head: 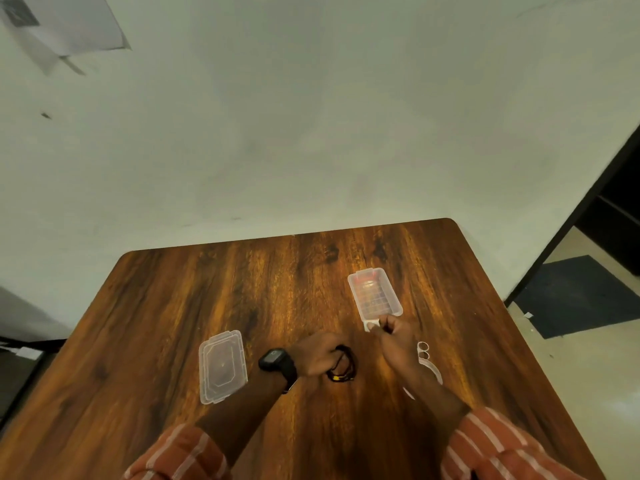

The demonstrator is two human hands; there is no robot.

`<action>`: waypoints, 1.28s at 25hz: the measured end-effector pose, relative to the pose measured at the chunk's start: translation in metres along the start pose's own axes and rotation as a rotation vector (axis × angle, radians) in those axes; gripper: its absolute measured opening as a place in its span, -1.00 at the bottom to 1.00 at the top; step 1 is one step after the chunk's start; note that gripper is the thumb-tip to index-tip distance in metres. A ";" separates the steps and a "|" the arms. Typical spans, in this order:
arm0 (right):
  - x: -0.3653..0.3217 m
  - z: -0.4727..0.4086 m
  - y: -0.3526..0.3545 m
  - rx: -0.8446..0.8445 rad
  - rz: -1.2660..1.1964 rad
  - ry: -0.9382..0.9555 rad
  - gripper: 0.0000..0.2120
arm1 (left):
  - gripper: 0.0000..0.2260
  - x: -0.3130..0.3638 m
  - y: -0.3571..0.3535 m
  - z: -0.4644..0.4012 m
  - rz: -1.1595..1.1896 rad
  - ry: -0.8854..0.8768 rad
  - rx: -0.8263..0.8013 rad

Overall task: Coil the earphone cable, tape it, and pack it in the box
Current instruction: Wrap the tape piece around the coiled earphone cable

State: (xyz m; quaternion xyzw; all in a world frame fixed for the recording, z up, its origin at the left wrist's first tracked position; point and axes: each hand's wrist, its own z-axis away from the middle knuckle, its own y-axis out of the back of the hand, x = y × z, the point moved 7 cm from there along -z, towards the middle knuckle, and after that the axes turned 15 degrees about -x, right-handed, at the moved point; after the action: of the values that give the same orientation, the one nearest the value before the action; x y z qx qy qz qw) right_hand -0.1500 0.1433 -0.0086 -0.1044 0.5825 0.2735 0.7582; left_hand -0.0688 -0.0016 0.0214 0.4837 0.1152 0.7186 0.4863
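My left hand (320, 355) grips a coil of black earphone cable (343, 364) with several loops hanging below the fingers, just above the wooden table (173, 306). My right hand (393, 337) is to its right, fingers pinched on something small and dark, apparently the cable's end; I cannot tell for sure. The clear plastic box (374, 294) stands open just beyond my right hand. Its clear lid (222, 367) lies flat to the left of my left wrist. A clear tape dispenser (429, 363) lies half hidden under my right hand and forearm.
A pale wall rises behind the table's far edge. At the right, the floor carries a dark mat (575, 296) beside a dark door frame (588, 202). A black watch (277, 362) sits on my left wrist.
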 end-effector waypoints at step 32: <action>-0.054 0.051 -0.077 -0.557 -0.681 -0.168 -0.82 | -0.65 0.054 0.041 0.084 -0.348 -0.108 0.451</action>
State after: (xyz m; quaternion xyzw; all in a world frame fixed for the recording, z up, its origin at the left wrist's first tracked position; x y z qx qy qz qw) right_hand -0.0763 0.0880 0.0455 -0.4679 0.3555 0.1621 0.7927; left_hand -0.0283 -0.0037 0.1218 0.5901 0.3275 0.5537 0.4878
